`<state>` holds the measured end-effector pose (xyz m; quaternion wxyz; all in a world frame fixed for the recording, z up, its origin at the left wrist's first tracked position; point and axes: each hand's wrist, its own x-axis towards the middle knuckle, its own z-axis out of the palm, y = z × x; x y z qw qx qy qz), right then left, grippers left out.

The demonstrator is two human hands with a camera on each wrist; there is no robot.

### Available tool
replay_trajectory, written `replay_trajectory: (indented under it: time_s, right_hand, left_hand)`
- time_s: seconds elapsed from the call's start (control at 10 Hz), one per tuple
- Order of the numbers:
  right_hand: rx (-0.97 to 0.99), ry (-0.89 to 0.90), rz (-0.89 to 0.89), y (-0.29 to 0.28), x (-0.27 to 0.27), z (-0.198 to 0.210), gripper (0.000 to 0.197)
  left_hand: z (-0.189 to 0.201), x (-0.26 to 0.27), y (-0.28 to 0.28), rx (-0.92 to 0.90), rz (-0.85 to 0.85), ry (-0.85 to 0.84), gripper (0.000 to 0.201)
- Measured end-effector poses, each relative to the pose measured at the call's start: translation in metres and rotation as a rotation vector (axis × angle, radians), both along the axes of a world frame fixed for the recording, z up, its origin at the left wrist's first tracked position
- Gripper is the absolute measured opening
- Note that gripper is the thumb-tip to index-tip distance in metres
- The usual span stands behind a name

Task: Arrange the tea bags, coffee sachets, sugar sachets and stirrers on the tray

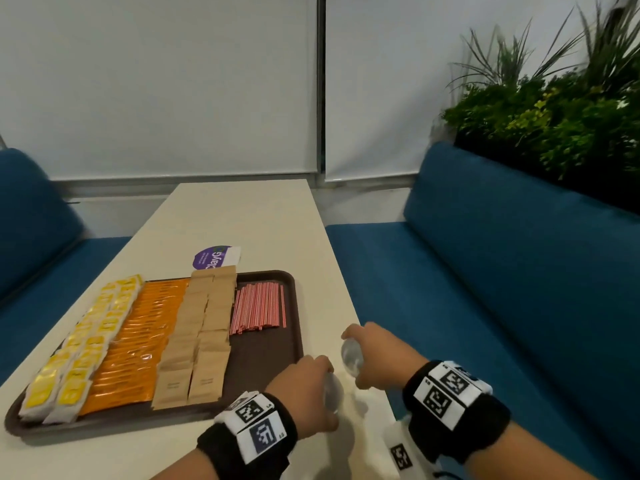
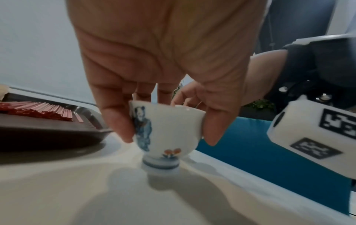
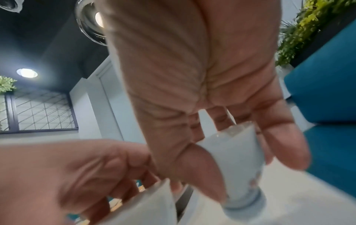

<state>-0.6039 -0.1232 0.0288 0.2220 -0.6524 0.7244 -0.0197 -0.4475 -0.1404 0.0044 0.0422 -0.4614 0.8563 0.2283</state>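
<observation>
A dark brown plastic tray (image 1: 277, 341) sat on a cream table (image 1: 249, 216), holding rows of yellow tea bags (image 1: 83, 348), orange sachets (image 1: 138, 344), brown paper sachets (image 1: 197, 337) and red striped stirrers (image 1: 258, 309). Beside it, each hand, left (image 1: 304, 393) and right (image 1: 381, 355), gripped a small white cup.

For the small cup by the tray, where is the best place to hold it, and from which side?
Grip the cup just below its rim, coming from above, fingers on one side and thumb opposite. It stands upright on a narrow foot and flares toward the top, so the wide wall gives a likely steady hold. The left hand grips it this way.
</observation>
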Motion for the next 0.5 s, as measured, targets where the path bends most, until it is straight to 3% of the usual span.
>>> replay_trajectory:
  time_s: [0.3, 0.5]
  right_hand:
    - [-0.141, -0.002, 0.088, -0.125, -0.024, -0.003, 0.073]
    - [-0.076, -0.06, 0.194, -0.157, -0.013, -0.03, 0.078]
  left_hand:
    - [-0.006, -0.047, -0.06, -0.01, 0.121, -0.009, 0.069]
    - [-0.016, -0.051, -0.07, 0.013, 0.162, 0.017, 0.071]
